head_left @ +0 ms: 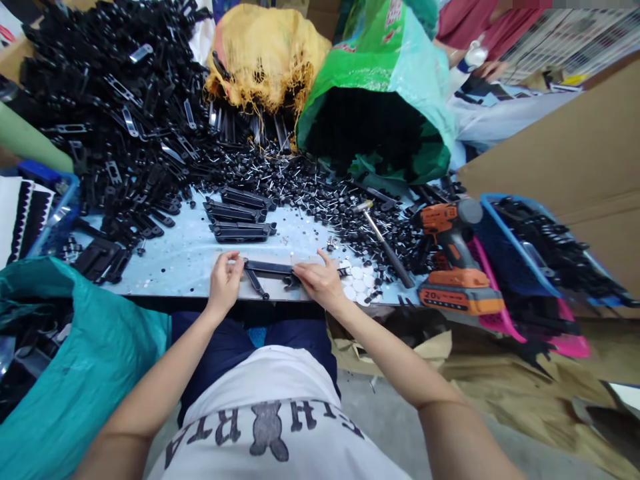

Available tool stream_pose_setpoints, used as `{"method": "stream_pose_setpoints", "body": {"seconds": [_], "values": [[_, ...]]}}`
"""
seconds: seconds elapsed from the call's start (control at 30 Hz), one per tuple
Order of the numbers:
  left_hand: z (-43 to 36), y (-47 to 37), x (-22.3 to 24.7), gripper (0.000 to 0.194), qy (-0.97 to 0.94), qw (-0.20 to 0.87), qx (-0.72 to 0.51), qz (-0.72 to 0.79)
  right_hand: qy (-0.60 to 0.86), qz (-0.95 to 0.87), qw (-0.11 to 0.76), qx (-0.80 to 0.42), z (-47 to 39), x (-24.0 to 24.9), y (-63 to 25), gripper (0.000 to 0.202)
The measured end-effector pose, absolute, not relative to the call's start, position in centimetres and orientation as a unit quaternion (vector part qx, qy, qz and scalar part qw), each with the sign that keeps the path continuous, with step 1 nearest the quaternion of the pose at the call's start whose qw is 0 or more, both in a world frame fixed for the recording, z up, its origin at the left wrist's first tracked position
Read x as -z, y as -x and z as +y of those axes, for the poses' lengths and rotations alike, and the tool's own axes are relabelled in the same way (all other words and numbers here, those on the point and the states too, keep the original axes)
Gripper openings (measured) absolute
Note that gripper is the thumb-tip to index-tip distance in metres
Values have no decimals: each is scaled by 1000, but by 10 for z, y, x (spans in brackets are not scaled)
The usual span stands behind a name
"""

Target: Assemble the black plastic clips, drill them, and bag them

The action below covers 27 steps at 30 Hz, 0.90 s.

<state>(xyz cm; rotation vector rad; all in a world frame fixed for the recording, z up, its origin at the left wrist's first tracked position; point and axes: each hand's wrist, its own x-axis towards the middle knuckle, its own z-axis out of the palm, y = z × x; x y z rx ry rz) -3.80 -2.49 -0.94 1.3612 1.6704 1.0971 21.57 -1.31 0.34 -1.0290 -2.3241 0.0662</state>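
At the front edge of the table lies a long black plastic bracket [270,267] with a short arm angled down from its left end. The fingers of my left hand [226,280] are curled together at that left end. My right hand [319,279] closes over the right end, thumb and fingers gripping it, and covers part of it. Just beyond my hands several similar black brackets [243,231] lie stacked side by side. Right of my right hand, small white discs [356,283] are spread on the table.
A hammer [383,243] and an orange cordless drill [457,260] lie to the right, beside blue and pink baskets [520,267]. Heaps of black parts [125,107] and pins [280,177] fill the back. A green sack [380,67] gapes there. Another person's hand [493,70] shows top right.
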Motion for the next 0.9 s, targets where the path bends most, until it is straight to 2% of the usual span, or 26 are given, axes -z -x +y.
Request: {"method": "stream_pose_setpoints", "body": {"seconds": [0.07, 0.17, 0.27, 0.33, 0.5, 0.63, 0.9], "values": [[-35, 37, 4, 38, -560, 277, -386, 679, 398, -871, 288, -25, -15, -4, -212, 16], [-47, 28, -2, 41, -633, 196, -236, 711, 396, -867, 301, -39, -12, -9, -189, 25], [-52, 11, -6, 39, -668, 166, -87, 720, 351, -895, 267, -69, -3, -12, -153, 39], [-51, 1, -8, 39, -665, 158, -38, 729, 339, -908, 227, -98, 3, -9, -134, 43], [-46, -3, -8, 42, -644, 173, -22, 745, 363, -908, 175, -116, 5, 5, -122, 43], [-46, -1, -4, 39, -636, 196, -34, 745, 356, -924, 118, -80, 3, 10, -127, 55], [-42, -6, 3, 40, -621, 199, -66, 755, 346, -899, 203, -174, 10, 11, -129, 56]]}}
